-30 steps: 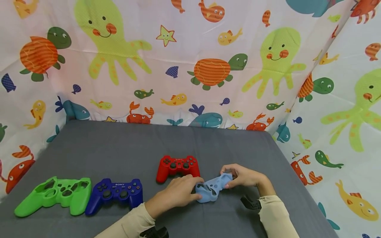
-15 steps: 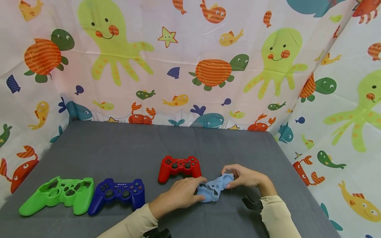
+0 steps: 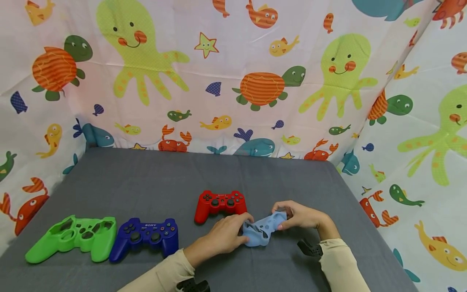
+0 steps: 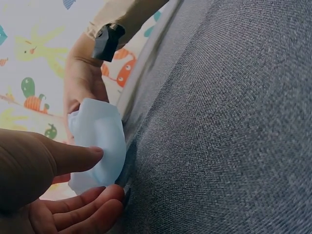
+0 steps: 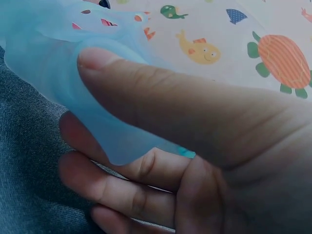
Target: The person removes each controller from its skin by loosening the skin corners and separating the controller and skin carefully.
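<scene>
A light blue silicone controller cover (image 3: 260, 232), soft and with cut-out holes, is stretched between both hands near the grey table. My left hand (image 3: 223, 235) pinches its left end, thumb on the near side. In the left wrist view that thumb lies on the smooth face of the cover (image 4: 105, 131), with the fingers bent beneath its edge. The opposite end is gripped by my right hand (image 3: 302, 215). Seen from the right wrist, the thumb presses on the translucent cover (image 5: 117, 131) while the fingers curl behind it.
A red game controller (image 3: 220, 205) lies just behind my left hand. Farther left are a blue game controller (image 3: 145, 236) and a green controller cover (image 3: 74, 239), side by side on the grey table (image 3: 146, 174). A curtain with sea animals (image 3: 226, 56) rises behind the table.
Both hands keep their hold on the light blue cover. Its left end has turned slightly, so its openings look narrower. The head view has shifted a little.
</scene>
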The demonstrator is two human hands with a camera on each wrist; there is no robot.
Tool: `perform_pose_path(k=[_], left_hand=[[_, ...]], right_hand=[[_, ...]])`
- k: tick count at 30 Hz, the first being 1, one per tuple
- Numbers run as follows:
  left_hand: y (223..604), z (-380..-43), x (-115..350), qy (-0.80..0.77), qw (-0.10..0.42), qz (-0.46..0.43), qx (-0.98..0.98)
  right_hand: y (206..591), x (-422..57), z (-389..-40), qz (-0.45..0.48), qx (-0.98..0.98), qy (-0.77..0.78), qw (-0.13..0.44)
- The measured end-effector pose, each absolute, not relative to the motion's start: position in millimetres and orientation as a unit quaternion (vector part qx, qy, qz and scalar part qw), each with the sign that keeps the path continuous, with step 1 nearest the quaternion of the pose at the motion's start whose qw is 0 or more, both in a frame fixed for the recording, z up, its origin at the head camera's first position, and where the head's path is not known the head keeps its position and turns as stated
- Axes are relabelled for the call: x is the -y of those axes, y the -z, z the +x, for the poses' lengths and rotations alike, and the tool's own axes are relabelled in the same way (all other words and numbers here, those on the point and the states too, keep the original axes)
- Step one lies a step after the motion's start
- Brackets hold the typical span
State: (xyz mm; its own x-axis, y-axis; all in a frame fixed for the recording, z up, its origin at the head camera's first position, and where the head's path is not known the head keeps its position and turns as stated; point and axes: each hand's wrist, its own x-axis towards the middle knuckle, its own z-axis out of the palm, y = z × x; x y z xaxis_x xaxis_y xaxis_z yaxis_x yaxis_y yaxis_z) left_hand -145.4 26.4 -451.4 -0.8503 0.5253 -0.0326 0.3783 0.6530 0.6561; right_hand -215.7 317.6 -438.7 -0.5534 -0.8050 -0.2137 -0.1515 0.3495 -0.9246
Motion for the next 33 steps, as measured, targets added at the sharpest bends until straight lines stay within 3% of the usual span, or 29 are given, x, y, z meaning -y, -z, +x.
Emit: perform_pose_path(k=[11,33], left_hand=[[445.0,-154.7,-21.2,-0.401,0.128,0.247,-0.873],[427.1,-167.6,-8.3,-0.645,0.143,0.157,-0.735]], right_hand=[[436.7,-320.3,-218.0,-0.313,-0.745,0.484,0.335],[427.4,-306.6,-213.8,-0.287,-0.742,0.561,0.228]])
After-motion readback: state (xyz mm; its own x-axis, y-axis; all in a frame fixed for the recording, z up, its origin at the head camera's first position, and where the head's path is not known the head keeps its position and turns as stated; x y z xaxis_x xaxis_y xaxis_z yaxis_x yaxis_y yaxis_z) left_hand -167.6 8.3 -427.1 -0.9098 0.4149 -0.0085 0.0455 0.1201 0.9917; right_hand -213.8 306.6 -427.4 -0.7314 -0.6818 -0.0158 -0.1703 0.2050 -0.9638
